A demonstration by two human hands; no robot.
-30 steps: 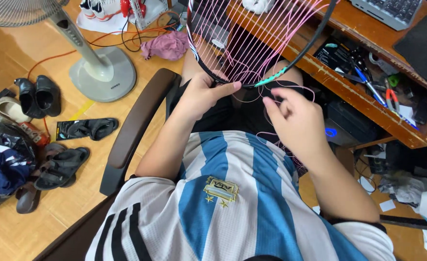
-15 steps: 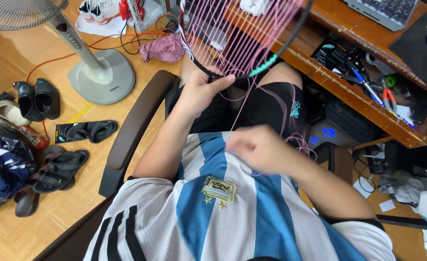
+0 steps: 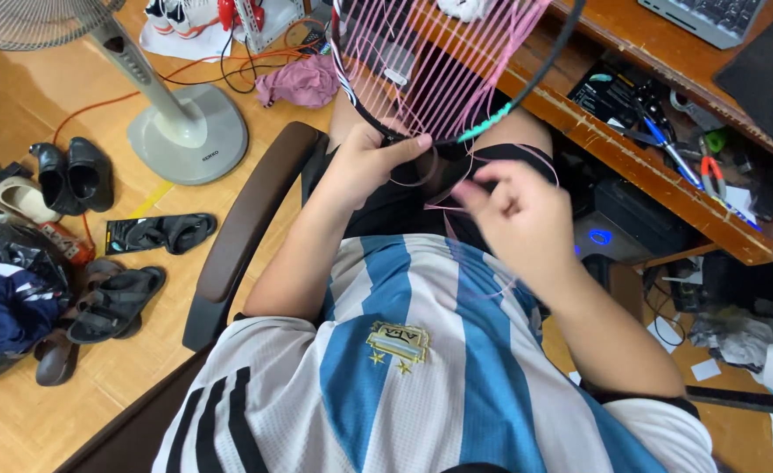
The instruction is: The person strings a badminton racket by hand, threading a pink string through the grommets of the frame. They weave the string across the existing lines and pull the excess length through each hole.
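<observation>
A black badminton racket frame [image 3: 540,74] strung with pink string [image 3: 443,70] tilts over my lap, its rim partly wrapped in teal. My left hand [image 3: 373,162] grips the lower rim of the frame. My right hand [image 3: 513,215] is just below and to the right of the rim, fingers pinched on a loose length of the pink string that loops down over my black shorts. I sit in a chair wearing a blue-and-white striped shirt.
A wooden desk shelf [image 3: 667,188] with pliers and small tools lies at the right. The brown chair armrest [image 3: 246,232] is at my left. A standing fan base [image 3: 185,131], shoes [image 3: 76,175], sandals [image 3: 115,302] and cables lie on the wooden floor.
My right hand pulled string away from the racket down toward my chest, then rose back toward the rim. The left hand has kept its hold on the frame.
</observation>
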